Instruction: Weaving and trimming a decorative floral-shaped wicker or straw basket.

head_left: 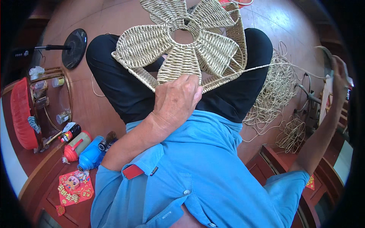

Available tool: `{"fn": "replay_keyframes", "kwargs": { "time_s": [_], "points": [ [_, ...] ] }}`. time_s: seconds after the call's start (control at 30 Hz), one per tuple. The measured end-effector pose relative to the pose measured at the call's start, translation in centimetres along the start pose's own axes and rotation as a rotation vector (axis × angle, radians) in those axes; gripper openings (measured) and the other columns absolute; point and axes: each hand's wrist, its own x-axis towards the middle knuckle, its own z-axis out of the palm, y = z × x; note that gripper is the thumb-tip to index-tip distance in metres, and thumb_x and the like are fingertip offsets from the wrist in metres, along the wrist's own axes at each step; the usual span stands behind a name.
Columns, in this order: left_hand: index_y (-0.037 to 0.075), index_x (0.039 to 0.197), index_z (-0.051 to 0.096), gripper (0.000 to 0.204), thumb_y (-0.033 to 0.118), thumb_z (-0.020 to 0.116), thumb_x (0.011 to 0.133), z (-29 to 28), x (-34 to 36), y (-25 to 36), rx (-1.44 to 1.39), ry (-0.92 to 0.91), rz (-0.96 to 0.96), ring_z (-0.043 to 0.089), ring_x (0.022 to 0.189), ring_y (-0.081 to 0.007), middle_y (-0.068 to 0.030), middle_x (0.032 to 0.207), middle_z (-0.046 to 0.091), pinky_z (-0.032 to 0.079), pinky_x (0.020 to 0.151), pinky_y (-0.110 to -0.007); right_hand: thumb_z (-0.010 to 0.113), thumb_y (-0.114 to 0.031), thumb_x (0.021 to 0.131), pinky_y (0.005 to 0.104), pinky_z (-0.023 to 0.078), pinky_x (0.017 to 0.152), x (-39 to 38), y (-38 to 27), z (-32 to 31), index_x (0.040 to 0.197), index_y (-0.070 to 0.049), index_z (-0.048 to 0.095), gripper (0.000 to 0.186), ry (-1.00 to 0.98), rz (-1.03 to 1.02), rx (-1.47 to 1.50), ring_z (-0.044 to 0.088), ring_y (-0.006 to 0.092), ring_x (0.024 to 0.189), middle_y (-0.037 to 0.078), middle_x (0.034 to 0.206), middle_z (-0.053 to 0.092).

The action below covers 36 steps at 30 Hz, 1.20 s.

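Note:
A woven straw-coloured basket (pixel 242 41) with large flower petals and a round hole at the flower's centre rests across my knees. My left hand (pixel 176 97) is closed on its near rim, just below the lowest petal, with fingertips hidden behind the weave. From the basket's right corner a twisted straw cord (pixel 281 64) runs taut to the right. My right hand (pixel 339 76) is stretched far out at that side, closed at the cord's far end; its fingers are small and partly blurred. Thin bare rods show between the petals on the right.
A big heap of loose cord (pixel 272 91) lies on the floor right of my knee, with a smaller coil (pixel 292 135) nearer. On the left are a round black stand base (pixel 74 48), a rack with jars (pixel 62 117), a blue flask (pixel 91 152) and a red paper decoration (pixel 76 188).

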Motion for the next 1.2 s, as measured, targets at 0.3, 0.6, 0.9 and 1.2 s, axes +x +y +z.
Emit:
{"fn": "replay_keyframes", "kwargs": {
  "time_s": [0.3, 0.6, 0.9, 1.2],
  "points": [
    [0.007, 0.092, 0.063, 0.021, 0.022, 0.077, 0.097, 0.5, -0.2, -0.1, -0.002, 0.055, 0.047, 0.073, 0.074, -0.0333, -0.0110, 0.086, 0.068, 0.057, 0.062, -0.046, 0.075, -0.006, 0.103, 0.0292, 0.056, 0.069, -27.9, -27.0, 17.0, 0.122, -0.006, 0.077, 0.019, -0.662, -0.108, 0.323, 0.070, 0.0114, 0.078, 0.007, 0.102, 0.079],
    [0.007, 0.091, 0.062, 0.019, 0.018, 0.078, 0.096, 0.6, -0.2, 0.0, -0.001, 0.070, 0.059, 0.073, 0.074, -0.0329, -0.0112, 0.084, 0.066, 0.058, 0.063, -0.046, 0.063, -0.001, 0.099, 0.0484, 0.061, 0.087, -30.5, -28.8, 20.6, 0.159, -0.009, 0.051, 0.061, -0.886, -0.198, 0.228, 0.078, 0.0420, 0.103, 0.019, 0.118, 0.079],
    [0.008, 0.088, 0.061, 0.021, 0.018, 0.078, 0.096, 0.6, -0.4, -0.3, -0.005, 0.108, 0.082, 0.073, 0.074, -0.0309, -0.0101, 0.084, 0.065, 0.058, 0.062, -0.044, 0.059, 0.000, 0.090, 0.0440, 0.060, 0.086, -29.4, -28.6, 21.8, 0.166, 0.004, 0.037, 0.079, -1.084, -0.026, 0.480, 0.078, 0.0365, 0.092, 0.026, 0.116, 0.077],
    [0.007, 0.118, 0.076, 0.022, 0.008, 0.076, 0.097, -1.9, -1.2, -1.5, -0.216, 0.046, 0.124, 0.074, 0.084, -0.0319, -0.0104, 0.096, 0.070, 0.060, 0.074, -0.044, 0.057, 0.003, 0.088, 0.0304, 0.054, 0.084, -29.7, -28.0, 22.7, 0.167, 0.013, 0.033, 0.083, -1.164, 0.270, 0.761, 0.066, 0.0156, 0.093, 0.015, 0.107, 0.074]
  ]
}}
